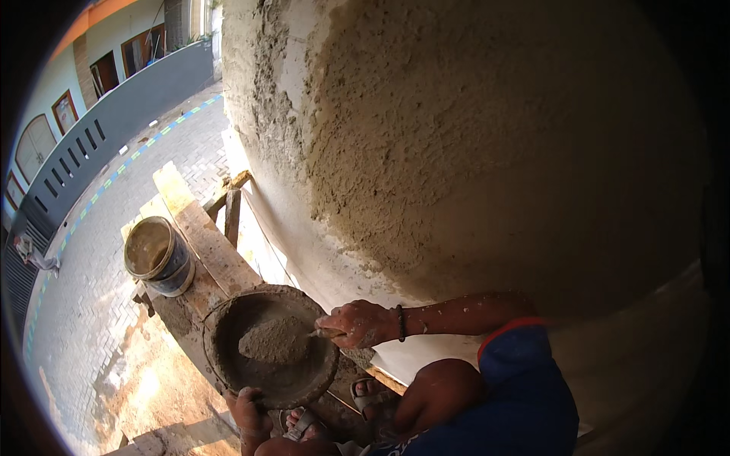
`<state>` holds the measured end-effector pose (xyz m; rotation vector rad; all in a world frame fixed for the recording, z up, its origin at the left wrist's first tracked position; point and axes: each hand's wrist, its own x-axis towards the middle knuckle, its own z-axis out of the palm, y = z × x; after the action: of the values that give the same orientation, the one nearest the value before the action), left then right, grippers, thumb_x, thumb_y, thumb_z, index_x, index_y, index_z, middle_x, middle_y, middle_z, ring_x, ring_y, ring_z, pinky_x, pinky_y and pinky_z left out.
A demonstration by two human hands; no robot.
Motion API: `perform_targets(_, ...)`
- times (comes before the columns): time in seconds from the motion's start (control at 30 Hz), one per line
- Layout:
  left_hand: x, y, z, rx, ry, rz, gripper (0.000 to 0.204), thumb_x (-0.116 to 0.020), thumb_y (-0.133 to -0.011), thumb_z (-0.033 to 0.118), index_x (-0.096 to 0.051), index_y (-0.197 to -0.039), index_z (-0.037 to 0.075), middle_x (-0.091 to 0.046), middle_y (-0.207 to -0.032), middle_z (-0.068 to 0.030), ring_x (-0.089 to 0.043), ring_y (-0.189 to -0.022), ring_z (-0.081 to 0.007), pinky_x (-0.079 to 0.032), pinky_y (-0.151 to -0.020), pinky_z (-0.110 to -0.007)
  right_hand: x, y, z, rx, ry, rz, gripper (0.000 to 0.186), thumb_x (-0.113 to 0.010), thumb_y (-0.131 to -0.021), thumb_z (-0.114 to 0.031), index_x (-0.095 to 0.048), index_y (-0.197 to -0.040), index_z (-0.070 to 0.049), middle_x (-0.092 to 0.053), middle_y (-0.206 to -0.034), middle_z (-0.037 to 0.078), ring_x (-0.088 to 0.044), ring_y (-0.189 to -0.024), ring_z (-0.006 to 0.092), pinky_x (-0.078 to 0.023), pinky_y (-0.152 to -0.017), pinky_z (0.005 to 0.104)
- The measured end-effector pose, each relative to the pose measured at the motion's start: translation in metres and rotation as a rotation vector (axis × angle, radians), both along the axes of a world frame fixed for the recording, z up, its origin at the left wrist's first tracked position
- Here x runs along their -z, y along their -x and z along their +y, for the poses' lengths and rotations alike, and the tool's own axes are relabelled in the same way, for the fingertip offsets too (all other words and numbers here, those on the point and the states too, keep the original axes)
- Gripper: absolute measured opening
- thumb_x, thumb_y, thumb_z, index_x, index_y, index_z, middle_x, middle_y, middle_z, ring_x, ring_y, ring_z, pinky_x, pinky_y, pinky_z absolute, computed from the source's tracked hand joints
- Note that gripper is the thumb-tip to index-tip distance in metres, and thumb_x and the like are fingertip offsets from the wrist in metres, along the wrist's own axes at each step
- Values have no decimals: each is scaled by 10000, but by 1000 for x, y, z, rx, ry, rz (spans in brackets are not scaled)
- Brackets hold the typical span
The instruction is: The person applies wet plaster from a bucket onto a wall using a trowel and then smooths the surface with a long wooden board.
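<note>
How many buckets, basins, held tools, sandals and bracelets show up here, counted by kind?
Bucket: 1
Basin: 1
Held tool, mostly hidden: 1
Sandals: 2
Bracelet: 1
Total: 6

Mortar lies in the basin on scaffold planks; bucket beyond it, left; wall along the right.
</note>
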<state>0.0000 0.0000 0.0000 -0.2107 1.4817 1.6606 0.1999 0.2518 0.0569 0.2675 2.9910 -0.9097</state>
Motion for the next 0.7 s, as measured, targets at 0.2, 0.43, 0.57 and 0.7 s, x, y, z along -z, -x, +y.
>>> perform_targets(0.2, -77, -6, 16, 153, -130, 140, 286, -564, -629, -17, -490, -895, 56, -541, -762, -75, -533, -704, -257, -433, -630, -337, -188, -31, 11, 211, -58, 12, 189, -584, -767, -130, -523, -936, -69, -561, -699, 130, -590, -699, 325, -460, -611, 432)
perform_targets(0.43, -220, -17, 38, 384, -183, 765, 197, -543, -664, 26, -550, -861, 13, -566, -760, -86, -541, -720, -229, -452, -656, -348, -344, -60, 6, 320, -59, -96, 234, -571, -776, -123, -539, -1005, -86, -564, -789, 143, -590, -729, 326, -469, -656, 438)
perform_targets(0.57, -319, -31, 59, 141, -234, 20, 136, -501, -724, 45, -551, -846, 14, -566, -784, -35, -550, -689, -138, -469, -589, -260, -437, -67, -7, 365, -11, -139, 276, -584, -774, -119, -534, -1038, -59, -574, -801, 145, -606, -762, 310, -476, -668, 415)
perform_targets(0.7, -365, -34, 60, 310, -264, 68, 214, -503, -713, 37, -543, -916, -17, -584, -815, -59, -568, -700, -126, -474, -595, -251, -527, -75, -10, 361, 165, -292, 343, -617, -789, -164, -524, -1097, -46, -609, -896, 132, -621, -854, 270, -486, -706, 374)
